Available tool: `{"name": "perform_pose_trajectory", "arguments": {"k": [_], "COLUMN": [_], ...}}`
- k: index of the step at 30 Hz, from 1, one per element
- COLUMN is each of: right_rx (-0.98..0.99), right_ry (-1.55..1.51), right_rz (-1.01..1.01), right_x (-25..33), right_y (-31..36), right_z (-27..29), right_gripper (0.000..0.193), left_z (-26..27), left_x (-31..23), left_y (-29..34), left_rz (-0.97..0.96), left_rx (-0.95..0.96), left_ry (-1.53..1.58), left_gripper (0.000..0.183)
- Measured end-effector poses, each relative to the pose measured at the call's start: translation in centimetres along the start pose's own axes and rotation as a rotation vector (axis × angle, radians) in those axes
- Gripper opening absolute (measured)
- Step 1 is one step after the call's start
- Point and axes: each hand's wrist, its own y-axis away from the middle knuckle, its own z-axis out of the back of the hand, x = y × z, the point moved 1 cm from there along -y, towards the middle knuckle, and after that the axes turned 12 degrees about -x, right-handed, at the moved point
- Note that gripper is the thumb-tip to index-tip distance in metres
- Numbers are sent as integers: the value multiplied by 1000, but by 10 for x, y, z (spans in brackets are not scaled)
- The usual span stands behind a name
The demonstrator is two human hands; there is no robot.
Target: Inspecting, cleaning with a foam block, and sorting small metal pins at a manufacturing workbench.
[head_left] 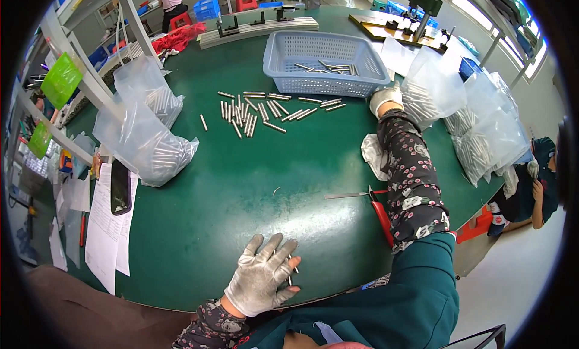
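My left hand (pixel 260 279), in a pale glove with bare thumb and index tips, lies palm down near the table's front edge with fingers spread. A thin metal pin (pixel 290 280) shows between its thumb and index finger, partly hidden. My right hand (pixel 386 100), also gloved, reaches far out to the right front corner of a blue plastic basket (pixel 325 87), beside a clear bag of metal pins (pixel 425 99); its fingers are too hidden to show a grip. Several metal pins (pixel 246 117) lie loose on the green table (pixel 259 192), and more are inside the basket.
Bags of pins (pixel 163 156) stand at left; others (pixel 488 144) stand at right. A phone (pixel 120 189) rests on papers (pixel 108 246). Red-handled pliers (pixel 380 216) and a crumpled cloth (pixel 374 156) lie by my right forearm. A metal rail fixture (pixel 259 32) stands behind. Another person (pixel 537 186) sits at right.
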Motion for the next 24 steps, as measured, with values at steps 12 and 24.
{"name": "perform_pose_trajectory", "arguments": {"k": [12, 24], "right_rx": [5, -94], "right_ry": [-248, -568], "right_rz": [58, 557], "right_x": [16, 30], "right_y": [26, 88], "right_z": [21, 55], "right_gripper": [27, 42], "left_z": [2, 1], "left_x": [1, -1], "left_y": [0, -3], "left_rz": [2, 22], "left_rx": [-6, -62], "left_ry": [16, 24], "left_gripper": [55, 51]}}
